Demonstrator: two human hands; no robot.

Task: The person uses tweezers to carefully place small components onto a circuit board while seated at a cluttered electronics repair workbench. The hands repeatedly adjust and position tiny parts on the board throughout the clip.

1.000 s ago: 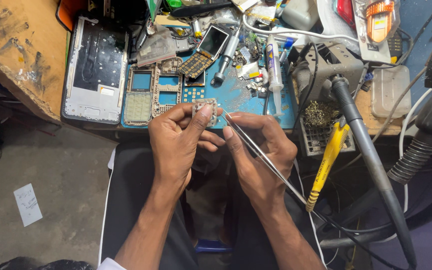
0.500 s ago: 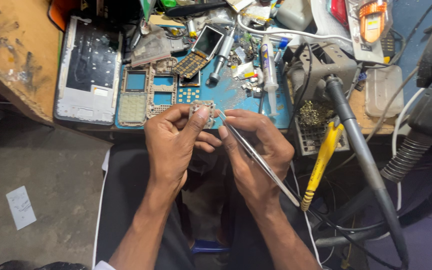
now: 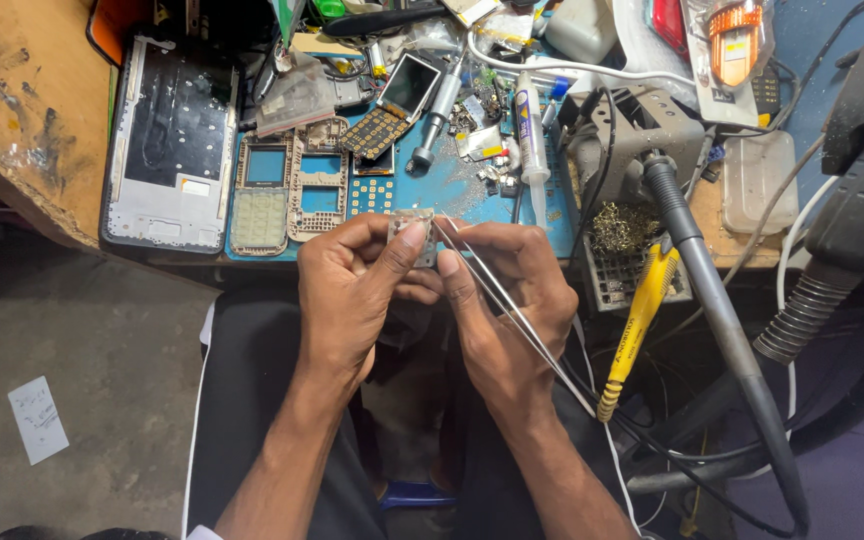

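Pinch the small part [image 3: 413, 238] steady in your left hand [image 3: 357, 290], fingers closed on it, while your right hand [image 3: 512, 300], gripping tweezers [image 3: 512, 305], works the tips gently.

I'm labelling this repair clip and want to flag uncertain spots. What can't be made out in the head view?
- Small square metal part: mostly covered by the left hand fingers; its detail is too small.
- Thin metal tweezers: the tips meet the part behind the fingertips; the right hand covers the middle.
- Grey hot-air handle: its end runs off the bottom edge.
- Orange case: cut off by the top edge.
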